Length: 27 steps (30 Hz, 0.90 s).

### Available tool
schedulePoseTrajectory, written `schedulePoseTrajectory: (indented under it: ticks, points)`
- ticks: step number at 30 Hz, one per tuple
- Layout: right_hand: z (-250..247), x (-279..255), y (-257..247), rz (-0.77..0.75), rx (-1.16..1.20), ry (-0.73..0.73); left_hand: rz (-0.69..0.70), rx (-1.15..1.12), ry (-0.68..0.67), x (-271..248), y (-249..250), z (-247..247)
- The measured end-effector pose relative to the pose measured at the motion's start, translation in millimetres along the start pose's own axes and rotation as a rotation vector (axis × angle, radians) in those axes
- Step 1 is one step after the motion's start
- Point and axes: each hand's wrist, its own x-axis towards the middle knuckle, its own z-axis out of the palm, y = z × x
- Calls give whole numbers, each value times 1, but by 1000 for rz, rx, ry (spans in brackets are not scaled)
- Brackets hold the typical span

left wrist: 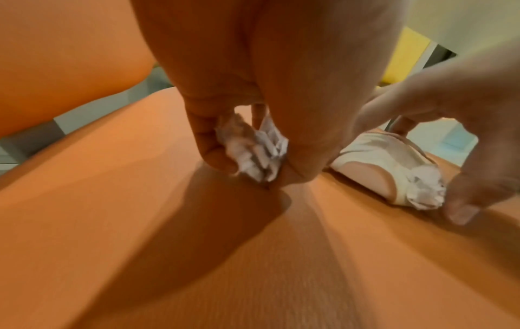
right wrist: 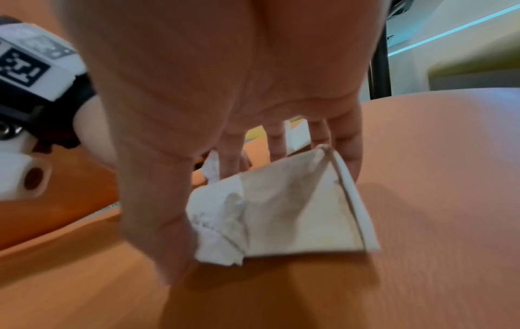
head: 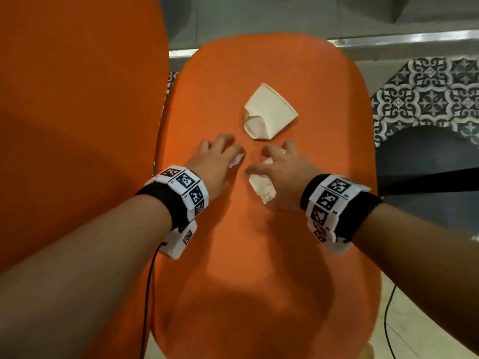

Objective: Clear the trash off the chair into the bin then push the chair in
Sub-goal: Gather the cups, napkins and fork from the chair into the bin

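Two forearms, each banded with a black strap and printed marker tags, reach forward over an orange chair seat [head: 259, 255] strewn with paper rubbish. On the left, the left hand [head: 215, 164] has its fingers curled down around a small crumpled wad of white paper [left wrist: 253, 147], pinching it between thumb and fingertips against the seat, apparently to lift it clear. Just right of it, the right hand [head: 285, 172] arches over a flattened paper cup [right wrist: 295, 211] with a scrap of crumpled tissue [right wrist: 216, 224] at its narrow end; the thumb sits at the tissue end and the fingers [right wrist: 349, 142] reach to the rim, a grip that appears to be closing but may not yet be firm. Farther along the seat, beyond both hands, a second crushed paper cup [head: 269, 112] lies untouched, well within reach for a later pass. Working both hands at once looks like a way to gather the litter in fewer trips. At far left rises a second orange surface [head: 77, 125], seemingly a chair back or a neighbouring chair. Patterned floor tiles [head: 427, 94] show at far right. No bin can be identified with certainty; the chair has not yet been pushed in.
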Motion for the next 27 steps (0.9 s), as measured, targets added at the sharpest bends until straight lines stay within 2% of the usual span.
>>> schedulePoseTrajectory:
  ticks: [2,4,7,10,12,15,16,21,24,27]
  points:
    - [-13,5,4,2,47,7,25,-59,-1,7,-3,-8]
    - [-21,9,10,18,112,31,-3,-164,57,18,-3,-24]
    - [-22,10,17,50,161,-17,-52,-361,254,40,3,-57]
    - [-23,5,25,95,225,-46,-3,-499,416,64,20,-81]
    - [-24,0,30,124,246,-66,7,-481,349,79,31,-81]
    - [-24,-10,37,176,242,-65,-100,-322,83,91,44,-62]
    - [-23,-12,39,193,246,-59,-133,-261,41,92,49,-54]
    - [-10,-25,41,300,333,9,-220,-33,-7,82,73,-23]
    - [-1,-37,39,325,390,68,-244,-83,46,74,77,-16]
    - [8,-59,37,275,475,139,-281,-158,77,52,78,-17]
